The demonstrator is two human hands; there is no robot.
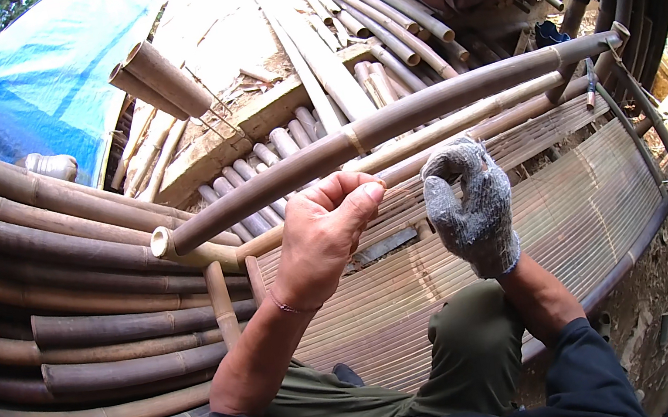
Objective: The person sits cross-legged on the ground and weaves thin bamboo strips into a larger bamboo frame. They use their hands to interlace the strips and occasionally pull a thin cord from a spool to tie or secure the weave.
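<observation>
Dark sleeves lowest in view. Bare left hand (322, 232) grips curved bamboo pole (390, 121), fingers wrapped beneath it. Pole's long axis runs lower-left to upper-right, cut end pointing left. Gloved right hand (468, 204) loosely curled, holding nothing, just below pole, over slatted bamboo panel (581, 207).

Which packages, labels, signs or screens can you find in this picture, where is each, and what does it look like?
No packages, labels, signs or screens are in view.
Nearest to a container: a clear plastic bottle, lying at the left on the dark bamboo poles beside the blue tarpaulin; no label shows on it.
</observation>
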